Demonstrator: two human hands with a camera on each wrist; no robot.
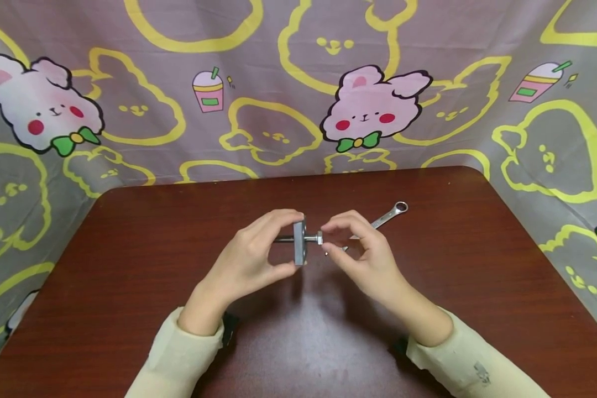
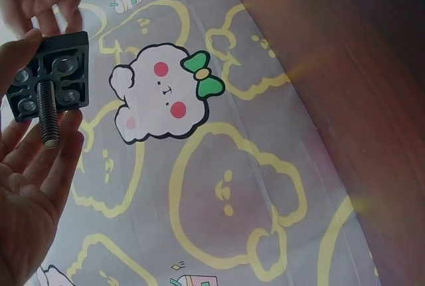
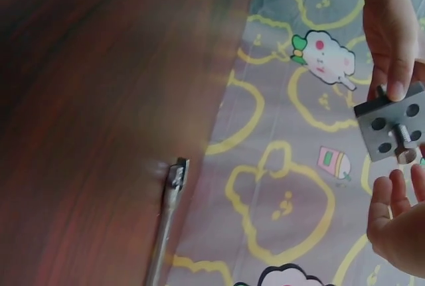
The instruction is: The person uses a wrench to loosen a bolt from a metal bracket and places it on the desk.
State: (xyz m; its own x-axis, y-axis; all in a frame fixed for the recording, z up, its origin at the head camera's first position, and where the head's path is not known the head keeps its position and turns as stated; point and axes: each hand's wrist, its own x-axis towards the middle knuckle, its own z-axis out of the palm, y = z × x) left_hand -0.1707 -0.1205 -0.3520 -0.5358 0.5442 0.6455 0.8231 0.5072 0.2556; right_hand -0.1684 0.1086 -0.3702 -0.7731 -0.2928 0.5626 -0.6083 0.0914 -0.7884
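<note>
A square grey metal block with several round holes is held on edge above the table, my left hand gripping it between thumb and fingers. A hex-head bolt passes through its middle. The threaded end sticks out of the block's ribbed side in the left wrist view. My right hand is at the hex head, thumb and forefinger on either side of it. In the right wrist view, the right fingers look slightly apart from the bolt head.
A combination wrench lies on the brown table behind the right hand, partly hidden by it. Its other end shows in the right wrist view. A patterned cloth hangs at the back and sides.
</note>
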